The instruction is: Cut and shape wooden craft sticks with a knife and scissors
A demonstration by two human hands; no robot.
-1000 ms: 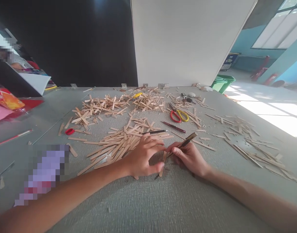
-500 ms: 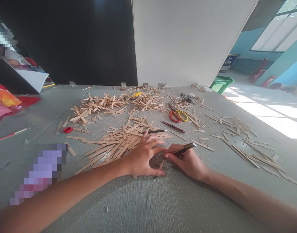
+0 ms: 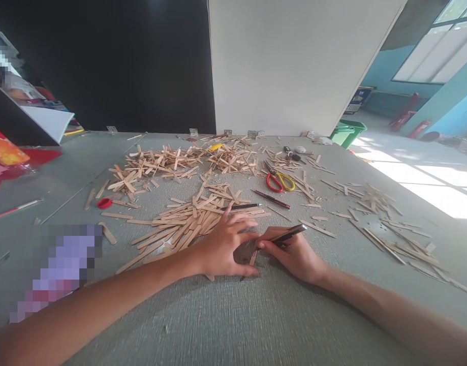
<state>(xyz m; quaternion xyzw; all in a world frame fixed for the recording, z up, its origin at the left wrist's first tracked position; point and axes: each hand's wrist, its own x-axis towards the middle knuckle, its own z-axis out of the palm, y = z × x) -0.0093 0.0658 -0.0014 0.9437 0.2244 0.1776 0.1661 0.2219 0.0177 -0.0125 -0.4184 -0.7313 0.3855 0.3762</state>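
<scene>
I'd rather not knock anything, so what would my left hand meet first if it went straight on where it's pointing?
Most likely your right hand, which grips a pen-like tool just beyond the fingertips of your left hand. Whether they already touch is hard to tell.

Grey table (image 3: 203,325), wooden sticks (image 3: 195,218), scissors (image 3: 279,181), pens, red ring (image 3: 104,203)

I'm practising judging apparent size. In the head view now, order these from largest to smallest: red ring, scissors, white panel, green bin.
1. White panel
2. Green bin and scissors: too alike to rank; the bin stands farther off
3. Red ring: smallest
</scene>
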